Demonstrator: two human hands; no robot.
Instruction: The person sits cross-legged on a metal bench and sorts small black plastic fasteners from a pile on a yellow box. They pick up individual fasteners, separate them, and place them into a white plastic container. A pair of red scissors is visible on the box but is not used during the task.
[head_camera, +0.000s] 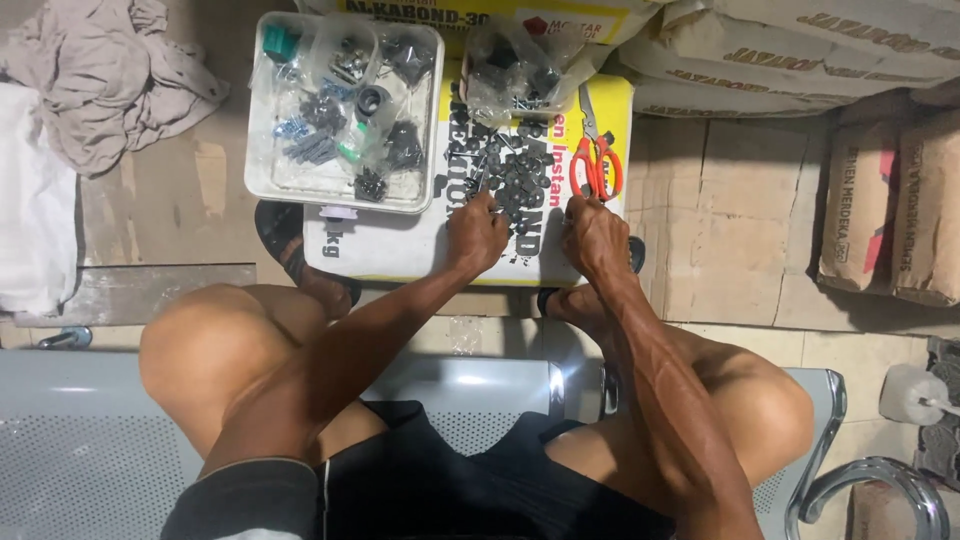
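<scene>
A pile of small black parts (508, 165) lies spread on a white and yellow sack (400, 250) in front of me. My left hand (476, 232) rests at the pile's near edge, fingers curled onto the parts. My right hand (594, 236) is beside it at the pile's right edge, fingers bent down on the sack. Whether either hand pinches a part is hidden by the fingers. Orange-handled scissors (598, 160) lie just beyond my right hand.
A white tray (262, 180) with several plastic bags of small parts sits left of the pile. A clear bag (515, 65) of black parts is behind it. Stacked sacks (880, 200) stand at the right, crumpled cloth (100, 80) at the left. I sit on a metal bench (90, 440).
</scene>
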